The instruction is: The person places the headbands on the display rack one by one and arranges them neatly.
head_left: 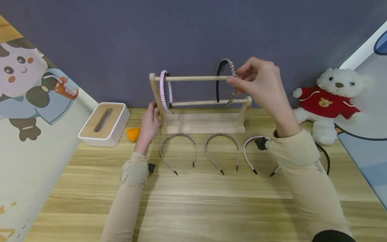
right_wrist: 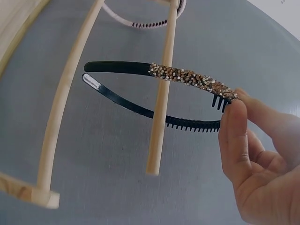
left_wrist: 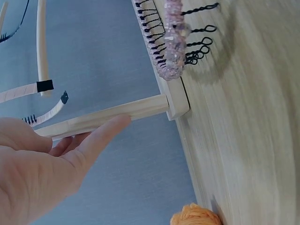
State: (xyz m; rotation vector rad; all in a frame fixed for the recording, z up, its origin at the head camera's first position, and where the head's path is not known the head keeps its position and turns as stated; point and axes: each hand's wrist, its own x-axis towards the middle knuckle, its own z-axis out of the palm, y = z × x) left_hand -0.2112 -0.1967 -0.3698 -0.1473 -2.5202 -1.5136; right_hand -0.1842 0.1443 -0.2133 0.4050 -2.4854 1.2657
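Note:
A wooden headband stand (head_left: 202, 122) has two horizontal rods. My right hand (head_left: 261, 79) pinches a black headband with glittery brown and silver stones (right_wrist: 187, 77) at the middle of its arch. The upper rod (right_wrist: 161, 122) passes between that headband's two arms, near the rod's free end. My left hand (head_left: 150, 122) holds the stand's left post (left_wrist: 98, 117), one finger lying along it and other fingertips behind, as the left wrist view shows. A pink headband (head_left: 163, 89) hangs at the left end of the upper rod.
On the table in front of the stand lie two beaded headbands (head_left: 178, 135) and a pink one (head_left: 246, 151), with a black one (head_left: 325, 156) partly behind my right sleeve. Left are a tissue box (head_left: 119, 129) and an orange crocheted thing (head_left: 132, 134); right, a white teddy bear (head_left: 326, 97).

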